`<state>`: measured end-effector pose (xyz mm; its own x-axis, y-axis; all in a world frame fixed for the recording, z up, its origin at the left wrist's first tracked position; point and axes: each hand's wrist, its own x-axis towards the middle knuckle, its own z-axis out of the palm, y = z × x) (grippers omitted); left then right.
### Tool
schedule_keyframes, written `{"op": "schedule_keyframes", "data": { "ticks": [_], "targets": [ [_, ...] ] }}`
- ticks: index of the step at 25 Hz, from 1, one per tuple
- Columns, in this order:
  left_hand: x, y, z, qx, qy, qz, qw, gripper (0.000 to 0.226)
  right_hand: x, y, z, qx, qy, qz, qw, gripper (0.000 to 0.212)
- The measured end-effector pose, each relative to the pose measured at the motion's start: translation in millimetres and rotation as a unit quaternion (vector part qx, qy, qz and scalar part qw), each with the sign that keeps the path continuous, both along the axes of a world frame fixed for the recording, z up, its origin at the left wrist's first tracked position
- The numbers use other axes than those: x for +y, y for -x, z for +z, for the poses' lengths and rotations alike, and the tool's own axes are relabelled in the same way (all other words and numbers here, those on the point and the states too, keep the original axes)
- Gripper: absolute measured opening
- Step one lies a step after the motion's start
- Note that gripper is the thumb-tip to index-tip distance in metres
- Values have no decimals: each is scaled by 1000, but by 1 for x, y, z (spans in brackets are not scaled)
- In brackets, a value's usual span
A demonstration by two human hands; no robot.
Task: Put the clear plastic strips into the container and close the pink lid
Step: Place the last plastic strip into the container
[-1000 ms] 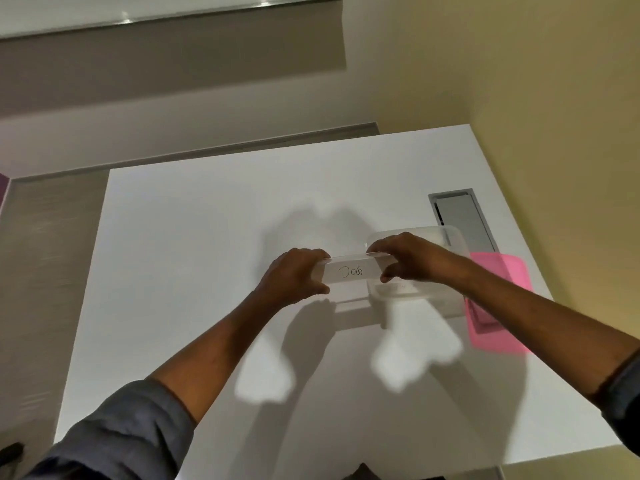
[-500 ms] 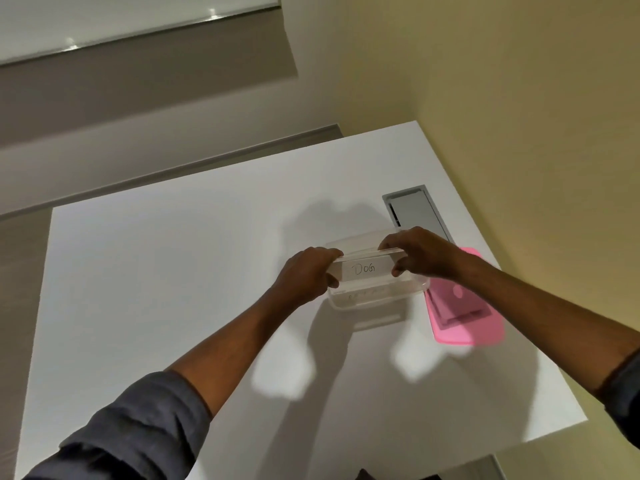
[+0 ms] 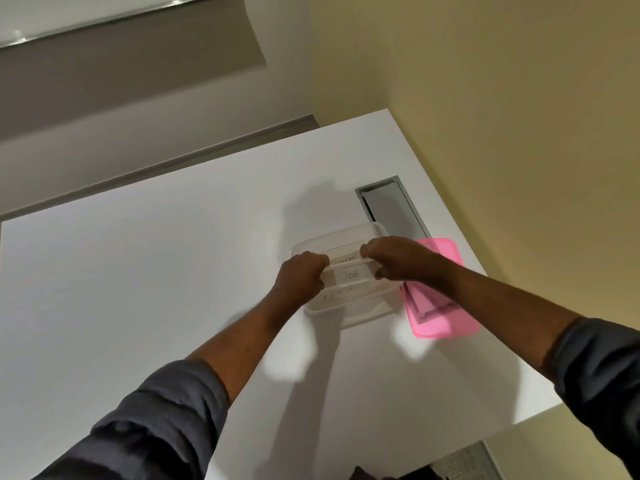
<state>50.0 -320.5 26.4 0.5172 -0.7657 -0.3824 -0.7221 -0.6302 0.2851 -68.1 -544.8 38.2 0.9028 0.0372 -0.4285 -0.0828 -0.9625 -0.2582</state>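
Strips going into the container (image 3: 346,306)
Left hand (image 3: 303,277) and right hand (image 3: 394,259) pinch the "DOG" strip (image 3: 349,274) inside; pink lid (image 3: 440,317) lies right.

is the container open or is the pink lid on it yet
Open. The pink lid lies flat on the table to the right of the container, whose top is uncovered, with lettered strips showing inside.

Single head view, angled down over white table (image 3: 145,271), close range
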Motion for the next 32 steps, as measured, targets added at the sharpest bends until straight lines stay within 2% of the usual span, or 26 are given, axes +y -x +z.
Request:
{"op": "schedule_keyframes", "data": {
  "ticks": [11, 18, 22, 24, 27, 30, 32],
  "targets": [
    [-6, 10, -27, -6, -61, -39, 997, 44, 10, -4, -28, 28, 49, 53, 997, 27],
    [-9, 16, -30, -39, -59, -60, 996, 31, 15, -3, -34, 11, 77, 56, 995, 29],
    [-9, 14, -27, -26, -62, -52, 996, 42, 13, 0, -33, -8, 57, 45, 997, 31],
    [-9, 15, -24, -6, -33, -20, 999, 46, 11, 5, -31, -33, 30, 18, 999, 37],
    [-13, 27, -14, 33, 95, 85, 991, 36, 6, 20, -22, -93, -54, -76, 991, 46],
    [-29, 49, 4, 76, 238, 164, 954, 22, -3, 44, -8, -183, -124, -162, 962, 38],
    [-46, 65, 16, 103, 275, 170, 941, 17, -8, 61, -2, -235, -133, -209, 940, 28]
  ]
}}
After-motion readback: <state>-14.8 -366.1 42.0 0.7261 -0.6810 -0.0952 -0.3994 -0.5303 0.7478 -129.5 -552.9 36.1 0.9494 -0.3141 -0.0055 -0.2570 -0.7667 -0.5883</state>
